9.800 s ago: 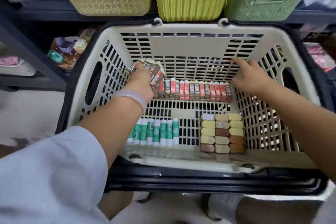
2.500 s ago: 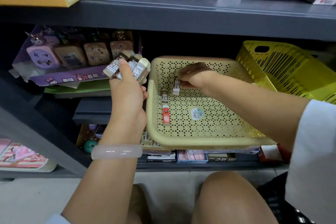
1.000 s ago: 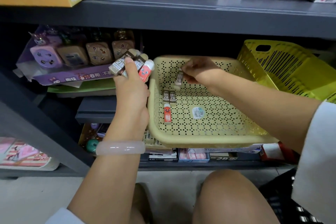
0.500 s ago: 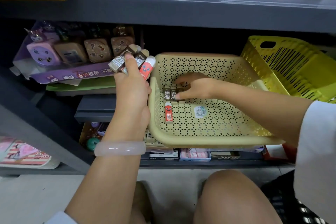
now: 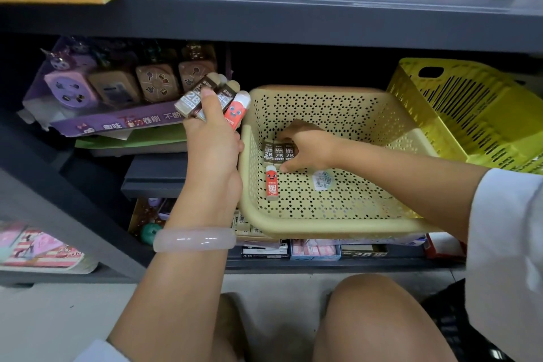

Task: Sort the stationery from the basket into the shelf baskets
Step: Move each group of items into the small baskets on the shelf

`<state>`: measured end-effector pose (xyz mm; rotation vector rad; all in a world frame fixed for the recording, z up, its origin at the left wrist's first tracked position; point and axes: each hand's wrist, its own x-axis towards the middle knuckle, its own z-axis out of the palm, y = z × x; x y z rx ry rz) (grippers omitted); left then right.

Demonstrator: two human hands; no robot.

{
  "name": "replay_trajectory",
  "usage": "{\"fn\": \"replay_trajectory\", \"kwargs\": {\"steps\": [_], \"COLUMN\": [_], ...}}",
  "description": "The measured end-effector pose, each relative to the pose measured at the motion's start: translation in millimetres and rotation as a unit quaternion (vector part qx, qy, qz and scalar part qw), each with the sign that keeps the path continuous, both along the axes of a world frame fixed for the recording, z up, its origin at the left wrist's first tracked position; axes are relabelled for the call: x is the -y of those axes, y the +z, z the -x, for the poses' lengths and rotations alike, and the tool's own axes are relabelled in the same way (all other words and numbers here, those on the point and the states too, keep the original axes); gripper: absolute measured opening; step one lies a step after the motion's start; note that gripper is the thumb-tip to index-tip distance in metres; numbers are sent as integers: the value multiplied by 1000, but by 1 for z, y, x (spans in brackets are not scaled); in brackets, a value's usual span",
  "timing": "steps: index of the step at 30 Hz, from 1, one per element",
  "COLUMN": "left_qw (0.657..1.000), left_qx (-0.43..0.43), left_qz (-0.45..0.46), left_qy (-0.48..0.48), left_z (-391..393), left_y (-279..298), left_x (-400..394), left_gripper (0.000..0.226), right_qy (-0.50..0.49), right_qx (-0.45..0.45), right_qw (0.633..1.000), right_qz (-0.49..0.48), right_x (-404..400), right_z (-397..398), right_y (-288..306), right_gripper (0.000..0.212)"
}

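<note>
We note a grey metal shelf (image 5: 293, 12) carrying a beige perforated plastic basket (image 5: 338, 226), tilted toward us, beside a yellow slatted basket (image 5: 470, 114). Our left hand (image 5: 213, 150) is clenched round a bundle of rectangular erasers (image 5: 211, 100) — brown sleeves marked 2B, one red with a cartoon face — held just left of the beige rim. Our right hand (image 5: 308, 147), its grip curled, pinches the end of three brown 2B erasers (image 5: 277, 153) lying side by side on the basket floor. One red eraser (image 5: 271, 182) lies just below them — a round sticker (image 5: 322, 181) nearby.
</note>
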<state>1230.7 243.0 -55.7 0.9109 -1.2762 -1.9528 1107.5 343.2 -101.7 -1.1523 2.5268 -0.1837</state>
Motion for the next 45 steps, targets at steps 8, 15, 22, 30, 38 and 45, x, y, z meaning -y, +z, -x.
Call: {"fn": "replay_trajectory", "kwargs": {"steps": [8, 15, 22, 30, 38, 45], "left_qw": [1000, 1000, 1000, 1000, 1000, 1000], "left_qx": [-7, -4, -24, -22, -13, -14], "left_qz": [-1, 23, -3, -2, 2, -1], "left_qy": [4, 2, -1, 5, 5, 2], "left_z": [1, 0, -3, 0, 1, 0], "left_y": [1, 2, 1, 0, 0, -1], "left_x": [-2, -6, -3, -3, -3, -4], "left_gripper": [36, 44, 30, 33, 40, 39], "right_qy": [-65, -74, -168, -218, -231, 27], "right_qx": [100, 256, 269, 299, 315, 80], "right_qw": [939, 854, 806, 918, 902, 996], "right_qz": [323, 446, 499, 142, 186, 4], "right_x": [3, 13, -3, -17, -18, -24], "right_z": [-25, -61, -42, -43, -40, -47], "right_y": [53, 77, 73, 26, 21, 13], "right_gripper": [8, 8, 14, 5, 14, 36]}}
